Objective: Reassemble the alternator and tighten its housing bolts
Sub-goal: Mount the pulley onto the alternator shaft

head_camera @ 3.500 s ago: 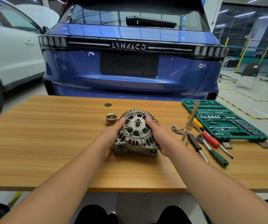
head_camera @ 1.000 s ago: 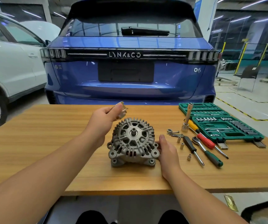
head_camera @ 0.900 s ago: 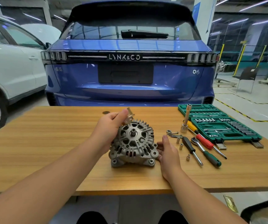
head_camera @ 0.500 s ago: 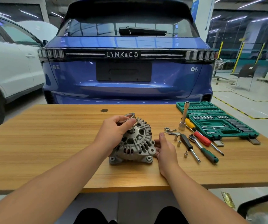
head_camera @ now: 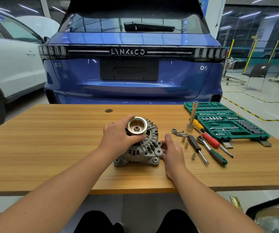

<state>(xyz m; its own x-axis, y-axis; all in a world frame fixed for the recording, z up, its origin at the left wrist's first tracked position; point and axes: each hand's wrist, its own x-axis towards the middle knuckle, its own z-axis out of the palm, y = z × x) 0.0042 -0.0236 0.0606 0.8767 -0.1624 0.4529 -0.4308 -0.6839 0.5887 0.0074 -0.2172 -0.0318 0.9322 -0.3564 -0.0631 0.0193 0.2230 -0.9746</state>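
Left hand (head_camera: 118,138) grips the pulley (head_camera: 137,126) over the alternator (head_camera: 145,148) (shaft end visible inside), right hand (head_camera: 172,150) with straight fingers steadies the housing, wooden table (head_camera: 51,148).

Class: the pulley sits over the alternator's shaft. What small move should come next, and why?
Probably press the pulley fully down the shaft: the left hand grips it over the alternator, which the right hand steadies.

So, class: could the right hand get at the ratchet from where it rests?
Probably yes: the right hand rests against the alternator, and only small sockets lie between it and the ratchet.
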